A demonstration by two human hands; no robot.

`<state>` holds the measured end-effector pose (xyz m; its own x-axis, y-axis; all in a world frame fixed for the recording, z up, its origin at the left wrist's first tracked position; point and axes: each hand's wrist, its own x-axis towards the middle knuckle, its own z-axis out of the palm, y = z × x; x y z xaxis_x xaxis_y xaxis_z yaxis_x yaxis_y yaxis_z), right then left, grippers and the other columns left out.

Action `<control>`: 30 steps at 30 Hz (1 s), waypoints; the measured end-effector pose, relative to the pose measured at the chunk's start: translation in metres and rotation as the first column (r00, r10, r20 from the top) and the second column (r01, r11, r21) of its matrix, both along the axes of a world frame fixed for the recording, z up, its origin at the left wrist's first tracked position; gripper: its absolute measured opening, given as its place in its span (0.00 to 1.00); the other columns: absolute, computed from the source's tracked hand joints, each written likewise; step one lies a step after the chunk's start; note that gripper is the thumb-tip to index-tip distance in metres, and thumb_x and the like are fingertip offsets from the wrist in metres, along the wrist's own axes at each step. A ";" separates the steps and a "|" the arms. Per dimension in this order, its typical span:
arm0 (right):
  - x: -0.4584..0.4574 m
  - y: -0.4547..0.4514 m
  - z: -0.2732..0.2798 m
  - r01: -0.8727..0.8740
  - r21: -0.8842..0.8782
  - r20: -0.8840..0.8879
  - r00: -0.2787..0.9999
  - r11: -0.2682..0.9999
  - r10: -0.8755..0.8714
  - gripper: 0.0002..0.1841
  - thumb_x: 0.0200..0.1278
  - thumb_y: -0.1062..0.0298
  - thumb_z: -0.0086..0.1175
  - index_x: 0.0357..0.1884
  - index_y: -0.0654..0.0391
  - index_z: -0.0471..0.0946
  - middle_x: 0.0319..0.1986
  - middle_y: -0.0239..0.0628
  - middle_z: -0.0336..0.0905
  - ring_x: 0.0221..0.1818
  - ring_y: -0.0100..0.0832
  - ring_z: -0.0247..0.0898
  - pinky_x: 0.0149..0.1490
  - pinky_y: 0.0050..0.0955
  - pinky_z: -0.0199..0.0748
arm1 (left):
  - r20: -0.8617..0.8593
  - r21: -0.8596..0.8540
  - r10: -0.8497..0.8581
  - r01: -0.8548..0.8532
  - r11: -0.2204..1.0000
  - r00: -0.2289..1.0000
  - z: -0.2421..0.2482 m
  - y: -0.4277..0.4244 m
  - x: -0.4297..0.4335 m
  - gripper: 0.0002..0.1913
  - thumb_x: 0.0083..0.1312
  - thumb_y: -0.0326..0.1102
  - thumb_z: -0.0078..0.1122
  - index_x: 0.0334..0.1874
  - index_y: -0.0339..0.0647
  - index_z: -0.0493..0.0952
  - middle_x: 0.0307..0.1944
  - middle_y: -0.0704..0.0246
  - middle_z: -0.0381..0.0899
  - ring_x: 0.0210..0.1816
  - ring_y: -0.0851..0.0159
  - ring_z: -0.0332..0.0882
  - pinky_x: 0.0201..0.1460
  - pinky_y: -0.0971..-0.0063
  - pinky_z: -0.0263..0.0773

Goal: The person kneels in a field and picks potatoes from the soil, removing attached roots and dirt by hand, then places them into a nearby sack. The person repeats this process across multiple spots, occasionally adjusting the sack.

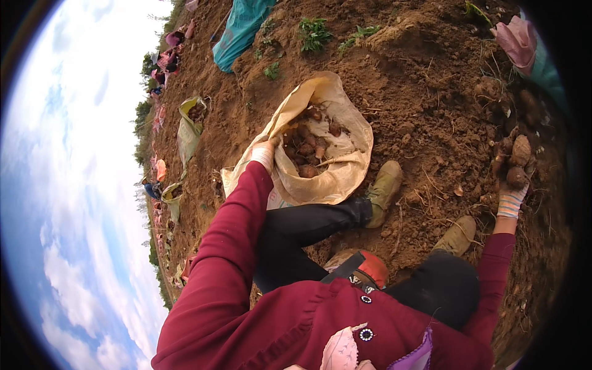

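My left hand (pixel 263 151), in a pale glove, grips the rim of a beige woven sack (pixel 340 187). The sack's mouth gapes wide, and brown taro-like tubers (pixel 305 148) lie inside. Far to the right, my right hand (pixel 512 193) wears a glove with a striped cuff and is low over the soil. It holds brown tubers (pixel 520 152) clumped with dirt; its fingers are mostly hidden behind them. My left shoe (pixel 385 192) is beside the sack, and my right shoe (pixel 455 236) is near my right hand.
Loose brown soil (pixel 407 101) with roots surrounds me. A teal sack (pixel 243 32) lies beyond the beige one. Filled sacks (pixel 188 132) stand to the left. A pink sack (pixel 518 44) is at upper right. Several people (pixel 166 62) are far off. An orange-red object (pixel 372 268) is between my legs.
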<state>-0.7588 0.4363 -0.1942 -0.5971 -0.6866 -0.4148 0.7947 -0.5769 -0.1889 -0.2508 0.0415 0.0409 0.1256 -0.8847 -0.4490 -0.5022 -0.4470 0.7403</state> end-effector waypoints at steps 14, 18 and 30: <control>0.154 -0.049 0.073 -0.217 0.778 -0.609 -0.031 0.589 0.793 0.23 0.68 0.55 0.55 0.59 0.58 0.75 0.45 0.53 0.81 0.47 0.48 0.78 0.52 0.42 0.76 | -0.484 -0.093 -0.160 0.131 0.987 0.860 0.051 0.077 -0.001 0.22 0.73 0.38 0.54 0.65 0.36 0.71 0.59 0.62 0.77 0.57 0.59 0.77 0.63 0.61 0.73; 0.077 0.051 0.073 0.587 0.746 -0.468 0.126 0.314 0.875 0.24 0.59 0.61 0.64 0.57 0.54 0.75 0.48 0.48 0.78 0.51 0.48 0.75 0.56 0.44 0.75 | -0.135 -0.163 -0.205 0.182 0.970 0.970 0.050 0.064 0.008 0.20 0.71 0.39 0.59 0.60 0.34 0.74 0.53 0.65 0.80 0.51 0.64 0.78 0.57 0.69 0.74; 0.024 0.063 0.043 -0.033 0.785 -0.298 0.855 0.619 0.424 0.43 0.54 0.58 0.72 0.66 0.69 0.62 0.48 0.38 0.82 0.51 0.29 0.78 0.59 0.27 0.74 | 0.473 -0.488 -0.540 0.717 0.497 0.696 0.072 0.098 -0.069 0.24 0.68 0.26 0.59 0.67 0.36 0.69 0.54 0.62 0.76 0.52 0.64 0.76 0.58 0.71 0.72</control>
<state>-0.7343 0.4993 -0.1512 -0.7025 -0.4037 -0.5862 0.6010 0.1047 -0.7923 -0.3203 0.1398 0.1125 -0.5596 -0.8127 0.1623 -0.6493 0.5516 0.5235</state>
